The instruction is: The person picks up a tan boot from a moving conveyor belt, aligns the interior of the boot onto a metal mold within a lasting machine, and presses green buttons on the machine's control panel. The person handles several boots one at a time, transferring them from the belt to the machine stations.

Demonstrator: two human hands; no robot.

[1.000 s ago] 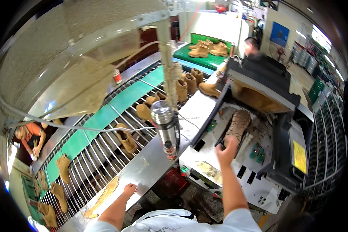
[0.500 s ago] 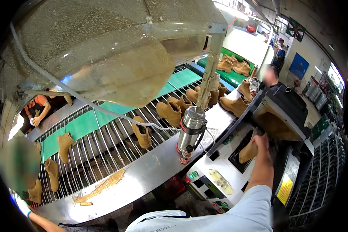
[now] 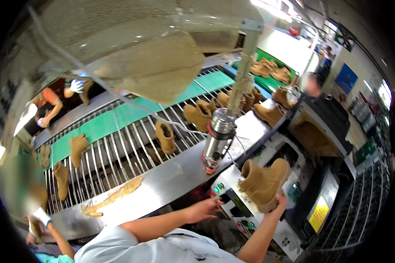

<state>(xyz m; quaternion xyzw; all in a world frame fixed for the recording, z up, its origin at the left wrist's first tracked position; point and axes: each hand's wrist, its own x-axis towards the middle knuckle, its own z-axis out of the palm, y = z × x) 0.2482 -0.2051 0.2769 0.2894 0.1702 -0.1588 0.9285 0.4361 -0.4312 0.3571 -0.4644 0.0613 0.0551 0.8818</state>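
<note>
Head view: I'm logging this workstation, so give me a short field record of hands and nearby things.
right hand: holds a tan suede ankle boot from below
left hand: open, beside the white machine control panel with round buttons
hanging tool: silver metal cylinder above the steel bench
conveyor: green belt carrying more tan boots

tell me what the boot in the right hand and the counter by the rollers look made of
Boot: seemingly tan suede or nubuck, matte and napped, no shine, held from below by the right hand. Counter: likely stainless steel, grey, brushed, reflecting light.

Tan suede ankle boot (image 3: 264, 184), tilted, sole lower right, above machine panel
</note>
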